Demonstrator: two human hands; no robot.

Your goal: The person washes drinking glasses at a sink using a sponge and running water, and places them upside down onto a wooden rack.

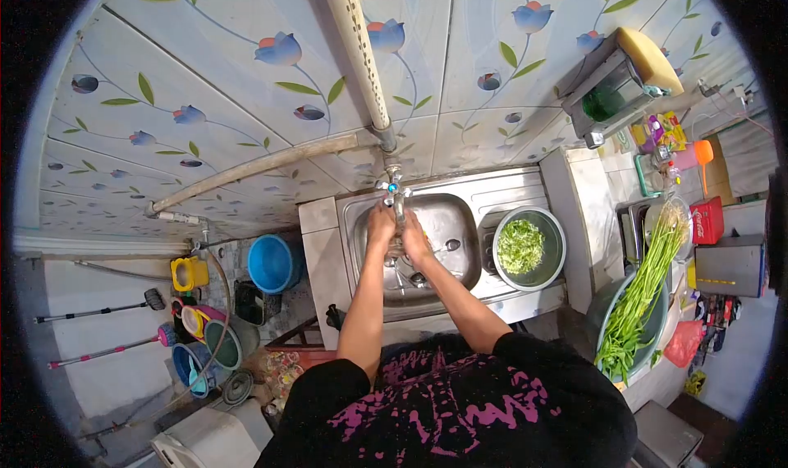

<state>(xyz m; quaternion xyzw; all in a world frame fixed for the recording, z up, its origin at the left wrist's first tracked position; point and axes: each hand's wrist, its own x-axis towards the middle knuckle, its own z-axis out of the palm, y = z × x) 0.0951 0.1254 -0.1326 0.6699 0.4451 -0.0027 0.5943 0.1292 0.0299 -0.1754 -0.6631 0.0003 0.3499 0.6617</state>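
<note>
Both hands are under the tap [394, 191] over the metal sink [469, 222]. My left hand [382, 227] is at the left of the spout, its fingers hard to make out. On the spout's other side is my right hand [416, 240], its fingers also partly hidden. Something clear or shiny shows between the hands, too unclear to name. Spoons and other metal utensils lie in the basin, one spoon [452, 245] right of my right hand. A grey bowl [555, 259] of chopped greens [520, 246] stands on the drainboard at the right.
Long green stalks [648, 292] lie across a large basin [605, 300] on the right counter. A blue basin [271, 263] and several buckets are at the left. A pipe [357, 50] comes down the tiled wall to the tap. A blender [607, 99] stands upper right.
</note>
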